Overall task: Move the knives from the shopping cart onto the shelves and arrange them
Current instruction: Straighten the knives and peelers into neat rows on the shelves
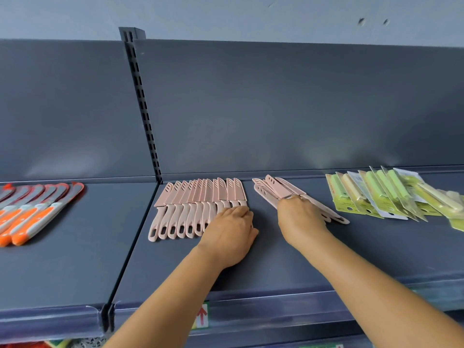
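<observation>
A tidy row of several pink sheathed knives (190, 204) lies on the dark grey shelf (251, 267), blades pointing to the back. My left hand (232, 231) rests on the handles at the row's right end, fingers bent over them. A loose pile of pink knives (281, 188) lies just to the right. My right hand (300, 218) sits on that pile and grips one or more of its knives at the handle end. The shopping cart is out of view.
Orange-and-grey knives (37, 209) lie on the neighbouring shelf at the left, past the slotted upright (144, 106). Green and cream carded knives (391, 197) are stacked at the right. A price rail with a red arrow label (200, 316) runs along the shelf front.
</observation>
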{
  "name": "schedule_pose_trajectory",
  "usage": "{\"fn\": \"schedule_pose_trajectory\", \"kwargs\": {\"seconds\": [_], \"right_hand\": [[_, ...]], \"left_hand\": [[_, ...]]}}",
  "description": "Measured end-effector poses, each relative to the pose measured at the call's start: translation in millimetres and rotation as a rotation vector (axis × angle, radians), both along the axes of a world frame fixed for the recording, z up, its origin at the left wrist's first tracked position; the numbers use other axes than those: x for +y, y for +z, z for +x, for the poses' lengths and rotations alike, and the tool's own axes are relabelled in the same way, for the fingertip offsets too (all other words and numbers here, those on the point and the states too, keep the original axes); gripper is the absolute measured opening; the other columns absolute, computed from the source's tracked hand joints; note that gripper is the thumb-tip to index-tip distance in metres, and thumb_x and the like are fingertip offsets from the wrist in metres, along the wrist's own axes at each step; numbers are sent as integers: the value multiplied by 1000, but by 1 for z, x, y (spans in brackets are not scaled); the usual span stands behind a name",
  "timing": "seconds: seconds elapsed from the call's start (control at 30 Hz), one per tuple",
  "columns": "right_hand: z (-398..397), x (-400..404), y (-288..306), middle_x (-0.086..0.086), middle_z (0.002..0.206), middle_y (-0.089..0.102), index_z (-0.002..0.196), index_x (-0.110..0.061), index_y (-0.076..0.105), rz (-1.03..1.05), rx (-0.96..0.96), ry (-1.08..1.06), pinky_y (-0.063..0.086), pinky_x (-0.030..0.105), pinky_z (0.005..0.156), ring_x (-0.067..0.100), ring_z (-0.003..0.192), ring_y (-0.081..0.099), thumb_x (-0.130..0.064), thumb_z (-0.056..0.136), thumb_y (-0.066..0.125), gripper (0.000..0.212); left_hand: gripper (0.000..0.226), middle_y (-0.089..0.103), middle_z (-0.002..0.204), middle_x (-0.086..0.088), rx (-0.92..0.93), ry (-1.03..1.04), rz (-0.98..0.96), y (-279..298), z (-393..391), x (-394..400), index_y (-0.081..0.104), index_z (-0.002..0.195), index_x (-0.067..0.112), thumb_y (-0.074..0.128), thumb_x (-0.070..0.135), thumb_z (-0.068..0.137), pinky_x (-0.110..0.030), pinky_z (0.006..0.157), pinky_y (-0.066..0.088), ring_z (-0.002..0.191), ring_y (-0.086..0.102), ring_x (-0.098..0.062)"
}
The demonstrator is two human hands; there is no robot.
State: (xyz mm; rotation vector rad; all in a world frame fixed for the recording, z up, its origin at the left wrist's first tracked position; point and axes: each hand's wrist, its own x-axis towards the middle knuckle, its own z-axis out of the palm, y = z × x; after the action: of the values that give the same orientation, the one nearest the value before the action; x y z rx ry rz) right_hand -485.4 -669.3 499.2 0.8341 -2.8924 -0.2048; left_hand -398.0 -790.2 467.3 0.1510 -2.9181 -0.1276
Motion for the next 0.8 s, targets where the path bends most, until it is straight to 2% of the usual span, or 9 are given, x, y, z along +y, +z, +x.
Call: {"fn": "schedule_pose_trajectory", "kwargs": {"seconds": [0.1, 0.17, 0.23, 0.27, 0.37, 0.5, 0.6, 0.67, 0.8], "right_hand": [[-5, -11, 1, 10, 105, 64, 110, -10, 62, -154, -108, -39, 43, 29, 66, 27, 95, 62, -7, 91, 53, 21], [-12, -20, 0, 9, 91, 62, 93, -13, 63, -344, -226, -77, 38, 26, 59, 28, 81, 56, -10, 89, 54, 10], [-17, -29, -1, 7, 79, 57, 74, -15, 58, -531, -345, -69, 33, 27, 51, 31, 77, 51, -7, 86, 53, 15], [-17, -33, -1, 7, 80, 58, 75, -14, 59, -607, -401, -63, 37, 29, 53, 32, 79, 53, -5, 85, 52, 15], [-18, -42, -1, 14, 104, 66, 105, -3, 66, -746, -491, -89, 51, 37, 78, 35, 97, 60, 0, 85, 49, 26], [-24, -48, -9, 18, 109, 67, 112, 1, 65, -741, -493, -113, 53, 37, 80, 36, 101, 62, 2, 84, 50, 32], [-25, -50, -10, 13, 81, 64, 81, -4, 66, -699, -468, -117, 42, 28, 54, 33, 73, 54, 2, 82, 50, 17], [-24, -52, -11, 5, 61, 46, 61, -12, 46, -668, -463, -133, 26, 26, 43, 24, 56, 39, 2, 81, 50, 25], [-27, -57, -13, 5, 66, 49, 64, -14, 49, -672, -476, -121, 27, 24, 44, 26, 62, 43, 1, 81, 49, 23]], "left_hand": [[38, 46, 137, -1, 9, 5, 16, -1, 1, -1, 52, 127, 12, 38, 34, 99, -27, 107, 24, 124, 44, -22], [41, 43, 141, -1, 14, 7, 22, 0, 1, 0, 50, 132, 12, 38, 34, 100, -27, 109, 22, 128, 40, -21], [42, 42, 143, -2, 21, 4, 25, 0, 2, 0, 49, 133, 12, 38, 34, 100, -27, 110, 21, 129, 39, -21], [42, 42, 142, -1, 24, 2, 25, 0, 2, 0, 49, 133, 12, 38, 34, 100, -27, 110, 21, 129, 39, -21], [42, 44, 141, -2, 30, 1, 49, -2, 2, -1, 49, 133, 12, 39, 34, 99, -27, 110, 22, 127, 40, -21], [42, 44, 140, -1, 35, 2, 54, -1, 2, -1, 49, 132, 12, 39, 35, 99, -26, 108, 22, 126, 41, -20], [44, 41, 142, -2, 37, -2, 58, -1, 2, 0, 45, 136, 11, 39, 35, 99, -25, 109, 20, 128, 38, -20], [46, 38, 143, -2, 62, 0, 80, 0, 3, 0, 41, 138, 11, 40, 35, 99, -25, 109, 19, 129, 36, -20], [54, 29, 151, -2, 85, -15, 99, 2, 2, 0, 32, 145, 12, 39, 39, 99, -25, 114, 14, 138, 27, -19]]}}
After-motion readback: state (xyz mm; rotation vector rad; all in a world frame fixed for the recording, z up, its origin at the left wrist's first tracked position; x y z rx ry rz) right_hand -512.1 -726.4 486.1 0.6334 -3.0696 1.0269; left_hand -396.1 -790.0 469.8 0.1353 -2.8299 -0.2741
